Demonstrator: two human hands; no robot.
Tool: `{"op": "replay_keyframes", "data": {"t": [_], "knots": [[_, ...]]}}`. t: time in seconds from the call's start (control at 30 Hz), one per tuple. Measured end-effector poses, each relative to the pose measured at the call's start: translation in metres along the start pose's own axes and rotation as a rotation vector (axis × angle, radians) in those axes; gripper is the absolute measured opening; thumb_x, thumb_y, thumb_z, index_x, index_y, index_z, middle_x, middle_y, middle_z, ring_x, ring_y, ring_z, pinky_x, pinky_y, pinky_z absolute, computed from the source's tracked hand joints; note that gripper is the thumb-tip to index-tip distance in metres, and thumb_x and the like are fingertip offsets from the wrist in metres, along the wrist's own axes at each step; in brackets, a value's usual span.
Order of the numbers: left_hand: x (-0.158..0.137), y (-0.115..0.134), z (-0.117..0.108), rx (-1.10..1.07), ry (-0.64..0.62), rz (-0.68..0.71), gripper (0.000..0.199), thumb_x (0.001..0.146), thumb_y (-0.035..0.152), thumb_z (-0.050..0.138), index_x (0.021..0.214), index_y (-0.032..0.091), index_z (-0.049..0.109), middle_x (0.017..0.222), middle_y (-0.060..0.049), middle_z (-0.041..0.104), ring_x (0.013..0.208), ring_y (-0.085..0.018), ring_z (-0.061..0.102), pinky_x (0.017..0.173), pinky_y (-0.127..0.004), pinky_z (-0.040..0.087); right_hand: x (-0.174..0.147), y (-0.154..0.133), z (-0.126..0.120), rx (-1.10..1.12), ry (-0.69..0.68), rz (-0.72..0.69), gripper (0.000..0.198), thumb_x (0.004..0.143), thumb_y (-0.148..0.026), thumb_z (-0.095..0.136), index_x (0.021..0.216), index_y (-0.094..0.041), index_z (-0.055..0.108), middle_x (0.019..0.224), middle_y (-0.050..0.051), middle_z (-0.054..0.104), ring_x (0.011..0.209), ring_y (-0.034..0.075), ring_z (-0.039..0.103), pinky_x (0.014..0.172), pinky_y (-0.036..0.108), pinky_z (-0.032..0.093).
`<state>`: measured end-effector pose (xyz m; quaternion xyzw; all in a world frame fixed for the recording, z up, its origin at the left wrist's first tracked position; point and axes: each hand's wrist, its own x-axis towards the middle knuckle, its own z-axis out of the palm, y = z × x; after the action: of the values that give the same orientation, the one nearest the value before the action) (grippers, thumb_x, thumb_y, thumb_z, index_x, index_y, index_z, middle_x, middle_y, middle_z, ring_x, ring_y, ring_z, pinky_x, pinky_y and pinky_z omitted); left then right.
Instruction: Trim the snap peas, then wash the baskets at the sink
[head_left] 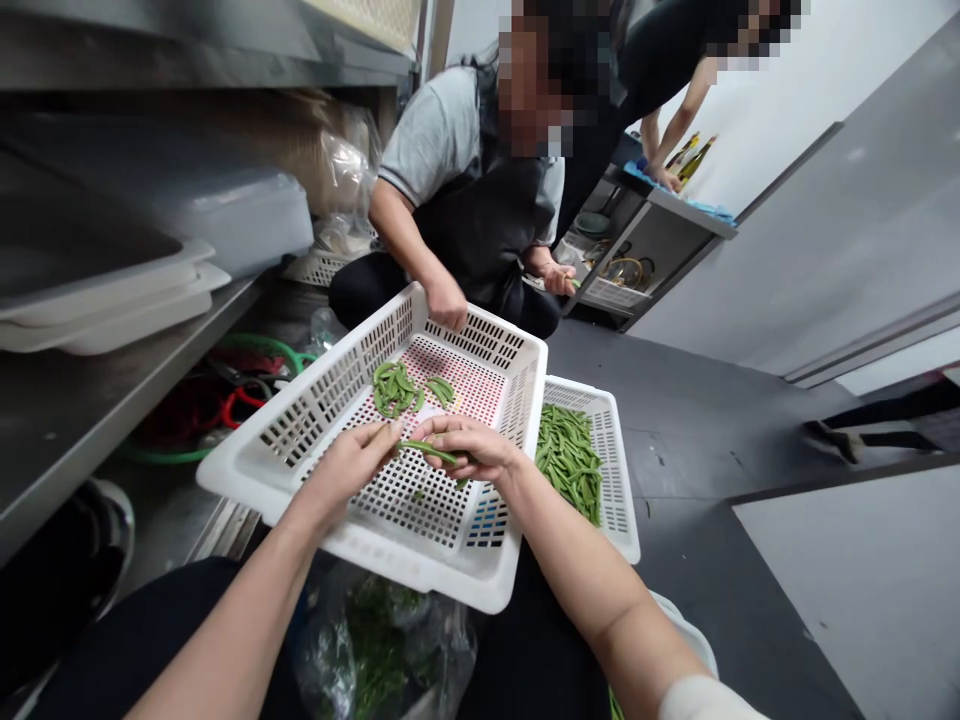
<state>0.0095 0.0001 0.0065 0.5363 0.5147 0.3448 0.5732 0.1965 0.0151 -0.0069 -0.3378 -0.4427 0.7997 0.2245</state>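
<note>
Over a white slotted basket point(450, 575), my left hand point(352, 462) pinches one end of a green pea pod point(429, 451). My right hand point(476, 447) has its fingers closed round the other end; part of the pod is hidden by them. A small pile of pods point(394, 390) lies on the basket's perforated bottom, with a few more pods point(441, 389) beside it. To the right, a second white basket point(619, 475) holds many pods point(566, 455). Below the first basket sits a clear plastic bag point(382, 640) with green scraps inside.
Opposite me a co-worker crouches, one hand point(448, 303) at the basket's far rim, the other point(555, 275) holding something green. A metal shelf point(150, 390) with white trays point(135, 310) runs along the left. Behind, another person leans on a counter point(679, 203) with bottles point(694, 158).
</note>
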Motion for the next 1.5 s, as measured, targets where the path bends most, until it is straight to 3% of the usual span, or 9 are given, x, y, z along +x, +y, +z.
{"op": "replay_keyframes", "data": {"t": [0.3, 0.4, 0.53, 0.63, 0.8, 1.0, 1.13, 1.3, 1.5], "knots": [[0.010, -0.016, 0.007, -0.080, -0.079, -0.116, 0.040, 0.057, 0.054, 0.057, 0.055, 0.018, 0.041, 0.047, 0.006, 0.027, 0.043, -0.006, 0.021, 0.040, -0.020, 0.012, -0.001, 0.008, 0.025, -1.059, 0.270, -0.438, 0.018, 0.076, -0.018, 0.056, 0.062, -0.017, 0.044, 0.056, -0.006, 0.040, 0.054, 0.007, 0.036, 0.055, 0.022, 0.028], [0.011, -0.017, 0.005, -0.336, -0.150, -0.239, 0.038, 0.056, 0.046, 0.067, 0.061, 0.017, 0.044, 0.047, 0.008, 0.029, 0.040, -0.003, 0.018, 0.037, -0.016, 0.011, 0.002, 0.010, 0.025, -0.912, 0.261, -0.490, 0.014, 0.079, -0.019, 0.048, 0.066, -0.017, 0.050, 0.057, -0.004, 0.047, 0.052, 0.007, 0.039, 0.053, 0.021, 0.031], [0.009, -0.008, -0.002, -0.628, -0.096, -0.310, 0.022, 0.071, 0.023, 0.061, 0.061, 0.014, 0.043, 0.050, 0.006, 0.036, 0.037, -0.001, 0.019, 0.034, -0.010, 0.013, 0.016, 0.000, 0.002, -0.252, 0.563, -0.483, 0.020, 0.080, -0.038, 0.050, 0.082, -0.018, 0.053, 0.063, -0.003, 0.056, 0.043, 0.006, 0.038, 0.041, 0.019, 0.030], [0.006, 0.003, -0.010, -0.752, 0.025, -0.301, 0.024, 0.085, 0.010, 0.042, 0.061, 0.012, 0.045, 0.054, 0.002, 0.043, 0.037, -0.002, 0.030, 0.032, -0.008, 0.019, 0.035, -0.014, -0.021, -0.075, 0.766, -0.340, 0.013, 0.080, -0.030, 0.045, 0.076, -0.018, 0.046, 0.056, -0.005, 0.048, 0.043, 0.006, 0.043, 0.042, 0.017, 0.035], [0.001, 0.013, -0.024, -0.807, 0.185, -0.266, 0.026, 0.089, 0.005, 0.037, 0.067, 0.010, 0.050, 0.065, -0.004, 0.052, 0.043, -0.003, 0.041, 0.031, -0.006, 0.024, 0.085, -0.016, -0.043, -0.689, 0.855, 0.129, 0.014, 0.080, -0.022, 0.046, 0.068, -0.017, 0.048, 0.052, -0.001, 0.051, 0.046, 0.010, 0.050, 0.045, 0.020, 0.041], [0.004, 0.002, -0.034, -0.773, 0.116, -0.221, 0.011, 0.075, 0.001, 0.049, 0.076, 0.010, 0.055, 0.062, -0.001, 0.052, 0.040, -0.003, 0.035, 0.030, -0.007, 0.022, 0.124, 0.013, -0.061, -1.013, 0.980, 0.302, 0.009, 0.075, -0.021, 0.059, 0.079, -0.013, 0.061, 0.090, 0.015, 0.067, 0.090, 0.026, 0.064, 0.069, 0.029, 0.048], [0.009, -0.002, -0.036, -0.657, 0.095, -0.226, 0.007, 0.065, 0.006, 0.050, 0.068, 0.010, 0.055, 0.055, 0.001, 0.047, 0.038, -0.003, 0.031, 0.031, -0.008, 0.019, 0.123, 0.019, -0.071, -1.154, 0.898, 0.340, 0.007, 0.071, -0.016, 0.062, 0.078, -0.013, 0.063, 0.096, 0.017, 0.067, 0.097, 0.029, 0.062, 0.074, 0.031, 0.046], [0.011, -0.001, -0.030, -0.514, 0.097, -0.215, 0.015, 0.057, 0.026, 0.055, 0.061, 0.012, 0.053, 0.053, 0.001, 0.045, 0.041, -0.004, 0.031, 0.032, -0.012, 0.015, 0.096, -0.001, -0.064, -1.114, 0.696, 0.326, 0.005, 0.075, -0.016, 0.059, 0.070, -0.015, 0.059, 0.063, 0.002, 0.059, 0.061, 0.013, 0.057, 0.055, 0.022, 0.041], [0.010, -0.003, -0.014, -0.234, 0.045, -0.163, 0.024, 0.053, 0.037, 0.056, 0.056, 0.014, 0.048, 0.051, 0.004, 0.040, 0.044, -0.004, 0.029, 0.039, -0.013, 0.018, 0.033, -0.023, -0.030, -0.651, 0.149, -0.023, 0.024, 0.077, -0.038, 0.063, 0.078, -0.016, 0.055, 0.048, -0.009, 0.041, 0.039, 0.005, 0.036, 0.039, 0.017, 0.027]]}}
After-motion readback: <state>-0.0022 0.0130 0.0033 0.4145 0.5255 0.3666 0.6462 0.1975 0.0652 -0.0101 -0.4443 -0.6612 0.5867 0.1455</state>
